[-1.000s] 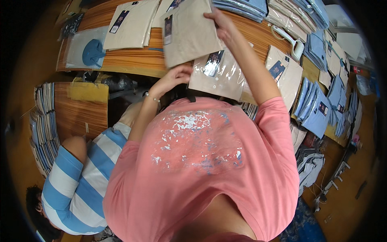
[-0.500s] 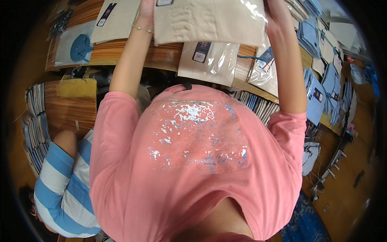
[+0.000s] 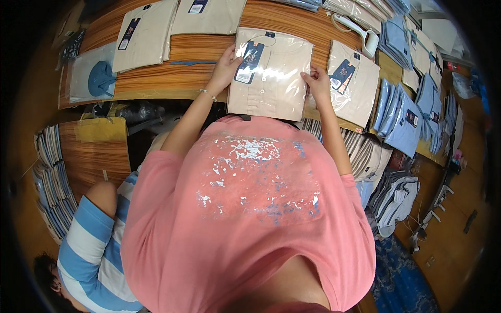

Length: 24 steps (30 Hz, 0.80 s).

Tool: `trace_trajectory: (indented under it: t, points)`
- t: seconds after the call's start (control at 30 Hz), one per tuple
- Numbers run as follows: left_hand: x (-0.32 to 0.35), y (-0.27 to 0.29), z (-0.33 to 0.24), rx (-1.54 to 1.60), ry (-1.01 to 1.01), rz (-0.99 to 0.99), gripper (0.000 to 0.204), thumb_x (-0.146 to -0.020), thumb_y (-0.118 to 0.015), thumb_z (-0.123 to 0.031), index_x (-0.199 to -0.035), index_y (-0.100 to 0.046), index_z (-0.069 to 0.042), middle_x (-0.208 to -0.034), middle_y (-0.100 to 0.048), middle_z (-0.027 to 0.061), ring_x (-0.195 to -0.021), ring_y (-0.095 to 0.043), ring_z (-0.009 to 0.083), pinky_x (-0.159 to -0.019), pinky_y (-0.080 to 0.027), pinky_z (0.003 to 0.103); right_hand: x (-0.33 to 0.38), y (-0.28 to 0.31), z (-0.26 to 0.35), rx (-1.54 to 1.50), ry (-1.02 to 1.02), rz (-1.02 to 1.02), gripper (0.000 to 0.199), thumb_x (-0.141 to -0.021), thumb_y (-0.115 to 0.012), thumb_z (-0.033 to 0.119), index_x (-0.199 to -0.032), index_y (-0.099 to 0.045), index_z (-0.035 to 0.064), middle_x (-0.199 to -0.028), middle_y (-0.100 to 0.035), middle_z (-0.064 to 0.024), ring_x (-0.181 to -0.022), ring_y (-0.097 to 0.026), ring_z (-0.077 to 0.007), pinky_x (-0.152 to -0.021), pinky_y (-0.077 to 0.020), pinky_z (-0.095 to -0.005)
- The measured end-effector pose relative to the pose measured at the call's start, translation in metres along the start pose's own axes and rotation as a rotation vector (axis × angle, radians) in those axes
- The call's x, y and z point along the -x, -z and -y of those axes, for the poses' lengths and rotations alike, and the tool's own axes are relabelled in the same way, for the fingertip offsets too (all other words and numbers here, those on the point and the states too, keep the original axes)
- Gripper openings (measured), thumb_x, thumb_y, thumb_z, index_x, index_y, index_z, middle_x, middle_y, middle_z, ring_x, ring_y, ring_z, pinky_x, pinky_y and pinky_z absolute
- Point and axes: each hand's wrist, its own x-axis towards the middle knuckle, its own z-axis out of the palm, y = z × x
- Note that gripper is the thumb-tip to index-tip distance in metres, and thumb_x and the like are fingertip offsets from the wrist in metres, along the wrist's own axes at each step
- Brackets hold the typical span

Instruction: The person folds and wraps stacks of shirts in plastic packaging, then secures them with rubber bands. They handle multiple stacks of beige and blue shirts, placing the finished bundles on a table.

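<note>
Wood-grain planks made up the table, crowded with folded garments in clear bags; at its near edge lay the beige packaged shirt, flat and face up, its lower end hanging just past the table's rim toward the person in the pink T-shirt; the left hand lay against the pack's left edge, fingers curled on the plastic beside the dark hang tag, while the right hand met the right edge, thumb on top and fingers tucked at the side; each grip looked pressed lightly on the pack rather than spread wide, and, as I judged it, the two hands bracketed the bag so as to square it up and keep the slippery plastic from sliding; just right of it, touching or nearly so, lay a second beige pack with its own tag, tilted a little; farther up the table sat two more beige packs side by side, and at the far left a clear bag holding a blue cap; a white handheld tool rested near the table's far edge; stacks of light blue shirts filled the right side, apparently sorted by colour; below the table's left end a lower wooden shelf was ringed by more stacked packs; a second person in a blue-and-white striped top crouched at the lower left, hands not visible.
</note>
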Motion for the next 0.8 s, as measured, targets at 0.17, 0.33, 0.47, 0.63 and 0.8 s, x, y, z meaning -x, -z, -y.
trace_trajectory:
  t: [0.17, 0.33, 0.47, 0.63, 0.8]
  points:
    - [-0.010, 0.005, 0.012, -0.246, -0.196, -0.075, 0.050, -0.087, -0.053, -0.003, -0.132, -0.032, 0.005, -0.125, -0.050, 0.0170, -0.114, -0.048, 0.0211, -0.096, -0.037, 0.029, 0.007, -0.008, 0.021, 0.116, 0.055, -0.033, 0.053, -0.076, -0.068, 0.008, -0.123, -0.047, -0.0015, -0.072, -0.061, -0.0084, -0.063, -0.057, -0.0140, -0.058, -0.0452, -0.0262]
    - [-0.033, 0.022, -0.016, -0.302, -0.117, -0.635, 0.062, -0.084, -0.063, -0.016, -0.133, -0.032, 0.003, -0.139, -0.033, 0.0176, -0.128, -0.031, 0.0273, -0.105, -0.026, 0.037, 0.013, -0.002, 0.037, 0.274, 0.087, -0.131, 0.051, -0.079, -0.065, 0.015, -0.125, -0.046, 0.0037, -0.078, -0.060, -0.0092, -0.066, -0.058, -0.0169, -0.061, -0.0462, -0.0286]
    - [-0.085, 0.070, -0.033, 0.499, 0.187, -0.678, 0.061, -0.081, -0.068, -0.020, -0.130, -0.038, 0.000, -0.140, -0.028, 0.0155, -0.127, -0.031, 0.0280, -0.102, -0.028, 0.038, 0.022, 0.004, 0.033, 0.140, 0.135, -0.087, 0.048, -0.081, -0.064, 0.015, -0.124, -0.047, 0.0050, -0.082, -0.060, -0.0089, -0.069, -0.057, -0.0159, -0.064, -0.0466, -0.0276]
    - [-0.120, 0.070, -0.059, 0.592, 0.228, -0.880, 0.049, -0.080, -0.064, -0.003, -0.121, -0.039, 0.002, -0.125, -0.044, 0.0163, -0.114, -0.043, 0.0234, -0.095, -0.036, 0.036, 0.033, 0.008, 0.039, -0.031, 0.110, 0.024, 0.034, -0.083, -0.062, 0.013, -0.115, -0.055, 0.0030, -0.081, -0.060, -0.0057, -0.072, -0.056, -0.0125, -0.066, -0.0461, -0.0259]
    - [-0.118, 0.055, -0.088, 0.294, -0.466, -0.750, 0.036, -0.081, -0.061, -0.001, -0.111, -0.042, 0.001, -0.113, -0.052, 0.0132, -0.095, -0.053, 0.0190, -0.080, -0.044, 0.029, 0.027, 0.013, 0.079, -0.034, 0.170, 0.159, 0.028, -0.083, -0.062, 0.014, -0.109, -0.060, 0.0035, -0.081, -0.060, -0.0043, -0.074, -0.055, -0.0110, -0.067, -0.0452, -0.0241]
